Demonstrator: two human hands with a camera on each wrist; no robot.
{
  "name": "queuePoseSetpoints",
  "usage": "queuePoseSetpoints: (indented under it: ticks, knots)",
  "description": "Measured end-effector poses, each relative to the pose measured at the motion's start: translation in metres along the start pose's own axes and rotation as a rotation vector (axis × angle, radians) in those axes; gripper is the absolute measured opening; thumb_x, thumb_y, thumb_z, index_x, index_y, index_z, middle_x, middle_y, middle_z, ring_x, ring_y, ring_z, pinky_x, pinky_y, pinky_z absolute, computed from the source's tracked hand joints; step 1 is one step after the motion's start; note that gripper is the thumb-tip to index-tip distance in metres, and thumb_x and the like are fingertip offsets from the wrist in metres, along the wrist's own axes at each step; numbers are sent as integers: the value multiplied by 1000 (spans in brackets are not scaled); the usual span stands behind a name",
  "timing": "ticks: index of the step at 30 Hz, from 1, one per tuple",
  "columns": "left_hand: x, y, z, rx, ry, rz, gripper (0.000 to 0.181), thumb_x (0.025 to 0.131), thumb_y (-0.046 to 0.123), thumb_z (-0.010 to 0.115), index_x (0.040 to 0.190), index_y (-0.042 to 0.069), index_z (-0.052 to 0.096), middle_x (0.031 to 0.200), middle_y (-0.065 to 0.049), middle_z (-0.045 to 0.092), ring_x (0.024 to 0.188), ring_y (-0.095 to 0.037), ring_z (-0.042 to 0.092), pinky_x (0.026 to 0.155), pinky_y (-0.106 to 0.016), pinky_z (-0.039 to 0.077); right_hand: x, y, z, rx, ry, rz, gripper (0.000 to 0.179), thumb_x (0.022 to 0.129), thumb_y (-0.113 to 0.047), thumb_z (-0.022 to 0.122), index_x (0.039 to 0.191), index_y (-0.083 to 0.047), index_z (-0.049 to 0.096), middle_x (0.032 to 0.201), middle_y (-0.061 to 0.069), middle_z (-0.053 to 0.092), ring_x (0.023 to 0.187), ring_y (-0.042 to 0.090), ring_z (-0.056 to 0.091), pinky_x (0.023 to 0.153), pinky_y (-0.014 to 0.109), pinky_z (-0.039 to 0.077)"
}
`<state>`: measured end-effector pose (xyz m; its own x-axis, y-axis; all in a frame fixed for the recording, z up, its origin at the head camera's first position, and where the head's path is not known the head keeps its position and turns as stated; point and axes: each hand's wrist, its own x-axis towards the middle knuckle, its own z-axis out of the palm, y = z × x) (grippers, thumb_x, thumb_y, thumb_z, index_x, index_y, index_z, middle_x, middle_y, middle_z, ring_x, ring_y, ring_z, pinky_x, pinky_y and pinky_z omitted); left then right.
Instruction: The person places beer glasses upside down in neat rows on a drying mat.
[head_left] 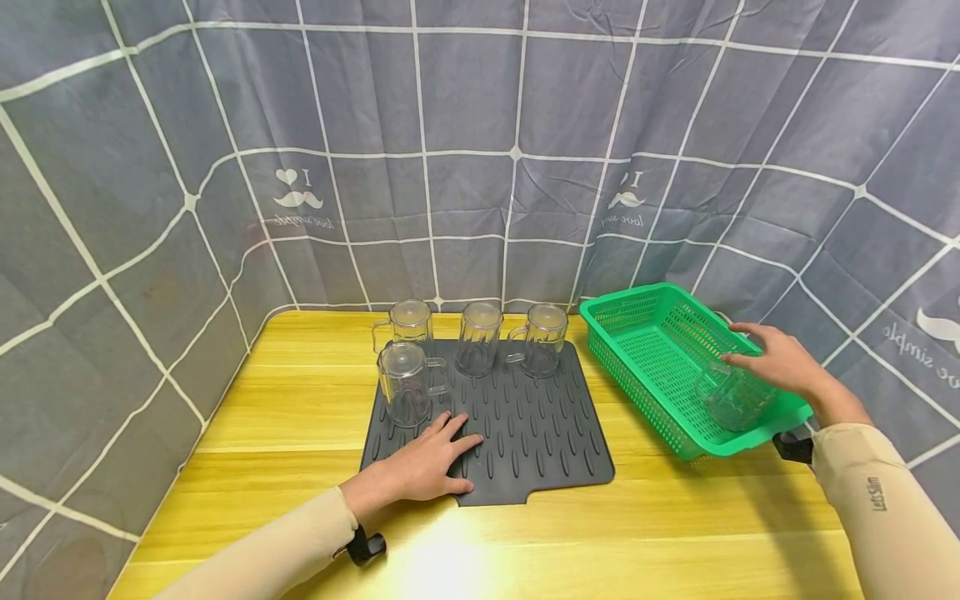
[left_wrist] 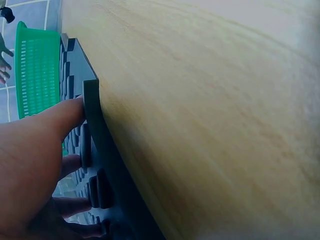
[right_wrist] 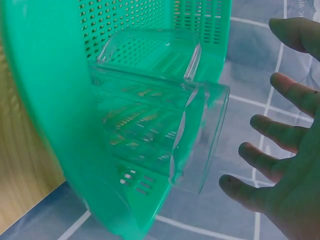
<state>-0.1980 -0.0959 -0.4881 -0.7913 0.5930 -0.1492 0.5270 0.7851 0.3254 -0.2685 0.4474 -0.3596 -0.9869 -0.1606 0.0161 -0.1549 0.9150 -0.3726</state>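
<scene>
My left hand (head_left: 431,464) rests with spread fingers on the near left part of a black ridged drying mat (head_left: 543,442). In the left wrist view, its thumb lies by the mat's edge (left_wrist: 107,125). My right hand (head_left: 776,360) is above the right end of a green plastic basket (head_left: 645,400). Beneath it in the basket is a clear glass mug (head_left: 738,400) with a handle. The right wrist view shows the fingers (right_wrist: 272,127) extended and apart from that mug (right_wrist: 150,120).
Behind my left hand stands a glass mug (head_left: 405,387), with another mug (head_left: 411,321) at the back left corner. Two more glass mugs (head_left: 478,342) (head_left: 543,342) stand along the mat's back. A grey checked curtain (head_left: 465,200) hangs behind the wooden table (head_left: 300,400).
</scene>
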Motion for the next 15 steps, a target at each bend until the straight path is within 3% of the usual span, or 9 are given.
queuePoseSetpoints:
  ticks: [15]
  knots:
    - [1,1,0,0,-2,-6,72,93,51,68,154,22,44,166,-17,21,153,-45,18,111,-61,39,-2,12,3,-52,-53,28,68,98,-35,64,146,6,39,147,46,29,129,70,27,97,79,31]
